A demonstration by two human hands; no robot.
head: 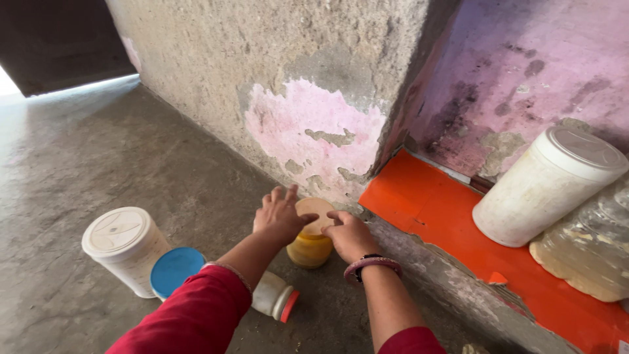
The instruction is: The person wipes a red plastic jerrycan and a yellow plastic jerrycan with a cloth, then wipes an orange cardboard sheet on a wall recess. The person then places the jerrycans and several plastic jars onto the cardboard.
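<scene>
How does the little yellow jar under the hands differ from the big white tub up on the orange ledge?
The yellow jar is small and stands on the grey floor; the white tub is far bigger and sits on the orange ledge. The left hand and right hand touch the jar's tan lid; nothing touches the tub. The jar is yellow, while the tub is off-white and stained. Both are round, lidded and upright.
</scene>
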